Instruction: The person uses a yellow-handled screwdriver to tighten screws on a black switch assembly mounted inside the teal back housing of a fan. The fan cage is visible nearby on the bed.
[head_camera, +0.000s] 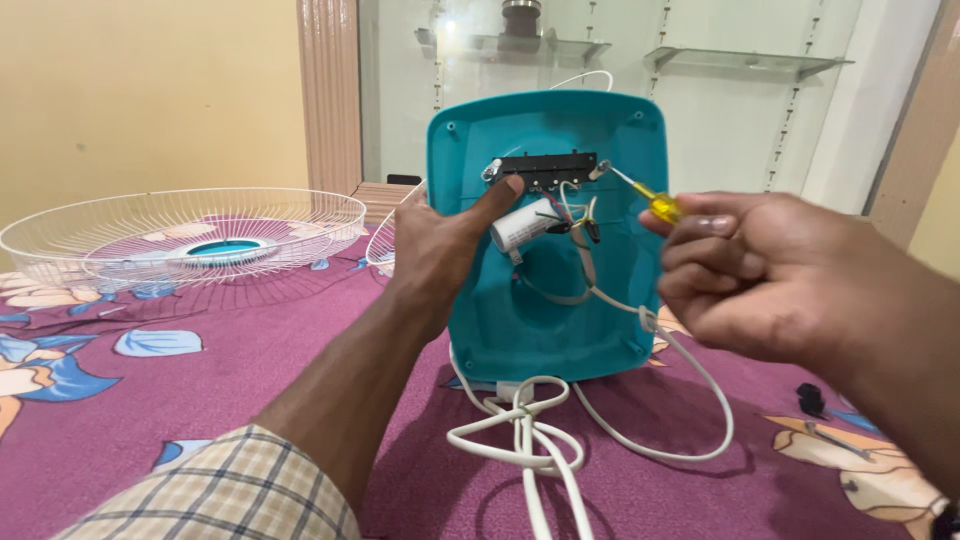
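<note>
A teal plastic fan base (560, 320) stands upright on the bed, its open underside facing me. Inside are a black switch block (548, 166), a white cylindrical capacitor (522, 222) and loose wires. My left hand (440, 245) grips the base's left edge, thumb pressed just under the switch block. My right hand (760, 275) holds a small yellow-handled screwdriver (655, 203), whose tip touches a screw at the switch block's right end.
A white wire fan grille (180, 235) with a teal hub lies at the left on the purple floral bedsheet (200, 400). A white power cord (530, 440) is knotted in front of the base. Small dark parts (808, 397) lie at the right. Glass shelves hang behind.
</note>
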